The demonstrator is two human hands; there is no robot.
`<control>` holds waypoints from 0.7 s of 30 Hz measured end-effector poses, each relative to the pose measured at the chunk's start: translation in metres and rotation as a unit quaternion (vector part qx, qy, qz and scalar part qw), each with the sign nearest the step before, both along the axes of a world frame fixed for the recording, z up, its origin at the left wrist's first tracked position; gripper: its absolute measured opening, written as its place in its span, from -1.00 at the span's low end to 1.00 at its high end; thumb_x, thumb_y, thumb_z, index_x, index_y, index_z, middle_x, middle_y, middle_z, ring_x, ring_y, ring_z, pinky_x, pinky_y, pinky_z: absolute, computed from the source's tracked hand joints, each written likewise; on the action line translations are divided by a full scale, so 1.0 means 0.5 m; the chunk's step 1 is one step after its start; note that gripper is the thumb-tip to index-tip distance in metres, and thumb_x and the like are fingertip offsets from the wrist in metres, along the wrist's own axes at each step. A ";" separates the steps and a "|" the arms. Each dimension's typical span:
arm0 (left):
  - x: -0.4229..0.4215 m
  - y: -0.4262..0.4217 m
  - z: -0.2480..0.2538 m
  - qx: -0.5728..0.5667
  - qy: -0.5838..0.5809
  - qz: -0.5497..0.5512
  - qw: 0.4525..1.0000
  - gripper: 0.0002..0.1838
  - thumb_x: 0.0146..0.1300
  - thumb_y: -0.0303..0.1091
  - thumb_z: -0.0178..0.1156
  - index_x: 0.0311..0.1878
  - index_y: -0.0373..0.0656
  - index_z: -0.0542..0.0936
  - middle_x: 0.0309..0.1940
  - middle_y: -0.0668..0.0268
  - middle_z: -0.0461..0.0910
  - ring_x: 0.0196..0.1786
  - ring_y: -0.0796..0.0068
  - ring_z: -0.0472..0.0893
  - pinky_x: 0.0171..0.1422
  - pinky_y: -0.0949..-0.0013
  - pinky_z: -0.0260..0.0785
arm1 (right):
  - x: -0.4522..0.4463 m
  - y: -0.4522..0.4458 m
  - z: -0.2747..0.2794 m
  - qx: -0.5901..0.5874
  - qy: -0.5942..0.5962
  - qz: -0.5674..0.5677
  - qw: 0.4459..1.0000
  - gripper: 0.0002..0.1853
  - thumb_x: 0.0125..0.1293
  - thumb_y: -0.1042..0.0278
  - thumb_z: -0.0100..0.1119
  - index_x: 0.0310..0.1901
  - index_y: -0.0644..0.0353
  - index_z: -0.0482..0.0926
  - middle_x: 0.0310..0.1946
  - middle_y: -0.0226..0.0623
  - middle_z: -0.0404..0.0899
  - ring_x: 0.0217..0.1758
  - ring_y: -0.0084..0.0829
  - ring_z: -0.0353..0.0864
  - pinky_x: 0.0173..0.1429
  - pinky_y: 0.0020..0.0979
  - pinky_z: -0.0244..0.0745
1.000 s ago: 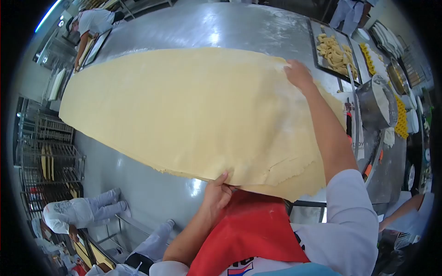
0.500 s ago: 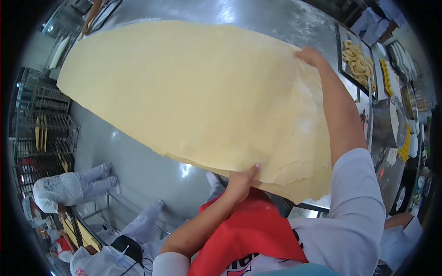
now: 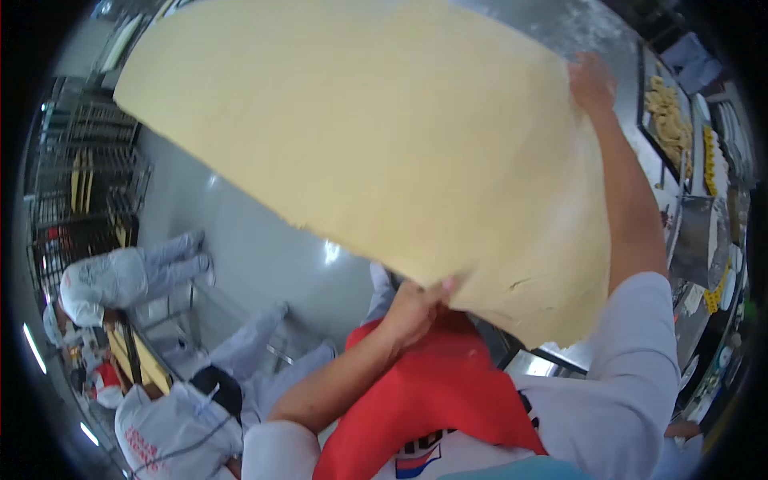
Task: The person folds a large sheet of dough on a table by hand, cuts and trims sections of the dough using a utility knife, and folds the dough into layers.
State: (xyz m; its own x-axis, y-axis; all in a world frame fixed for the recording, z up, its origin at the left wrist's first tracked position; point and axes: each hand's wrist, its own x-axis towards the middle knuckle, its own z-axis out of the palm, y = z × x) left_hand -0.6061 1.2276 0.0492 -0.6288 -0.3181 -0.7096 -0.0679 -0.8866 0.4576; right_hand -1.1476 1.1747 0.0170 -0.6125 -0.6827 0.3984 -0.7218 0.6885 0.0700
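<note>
A large, thin, pale yellow dough sheet (image 3: 344,152) spreads across the view, its near edge ragged and overhanging the table. My left hand (image 3: 416,310) pinches that near edge, thumb on top and the other fingers curled at the rim. At the far right edge, my right hand (image 3: 592,84) is closed on the sheet, slightly blurred; its fingertips are partly hidden. A small tear shows in the dough near the right end, between my two hands. Faint flour dusts the surface there.
The metal table (image 3: 552,32) shows beyond the dough. A tray of dough pieces (image 3: 668,120) and a metal container (image 3: 696,240) stand at right. Co-workers in white (image 3: 108,284) (image 3: 180,424) are at lower left, near racks (image 3: 96,172). I wear a red apron (image 3: 424,392).
The view has shifted, so the surroundings sit farther right and higher. The creased, folded flap at the dough's right end has smoothed out. Both hands still hold the sheet.
</note>
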 end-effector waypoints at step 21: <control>0.031 -0.080 0.008 -0.010 0.050 0.109 0.993 -0.79 0.52 -0.38 0.16 0.02 -0.38 0.56 -0.23 0.17 0.66 -0.38 0.32 0.64 -0.38 0.30 0.52 | 0.820 0.350 0.171 0.204 -0.323 0.196 0.903 -0.43 0.21 0.56 0.13 0.31 0.19 0.49 0.26 -0.08 0.59 0.37 -0.05 0.53 0.39 -0.12 0.47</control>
